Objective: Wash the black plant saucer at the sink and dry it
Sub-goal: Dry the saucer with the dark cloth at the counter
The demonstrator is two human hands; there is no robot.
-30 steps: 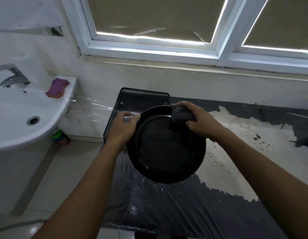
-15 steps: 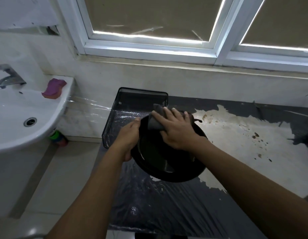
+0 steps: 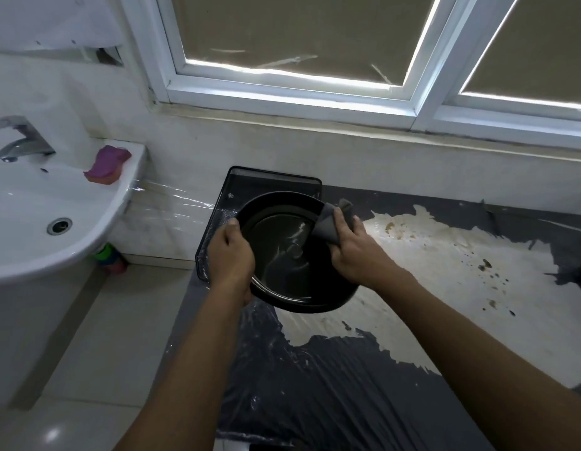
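Note:
The black plant saucer is held tilted above the counter, its wet inside facing me. My left hand grips its left rim, fingers curled round the edge. My right hand grips a grey cloth folded over the saucer's right rim, thumb on the inside face. The white sink is at the left, its tap shut off.
A black mesh tray lies on the counter behind the saucer. A purple sponge sits on the sink's corner. The counter is covered in black film with a pale peeled patch. Small bottles stand on the floor below the sink.
My right hand has slid the cloth from the saucer's upper left to its right rim. The saucer now shows more of its inside.

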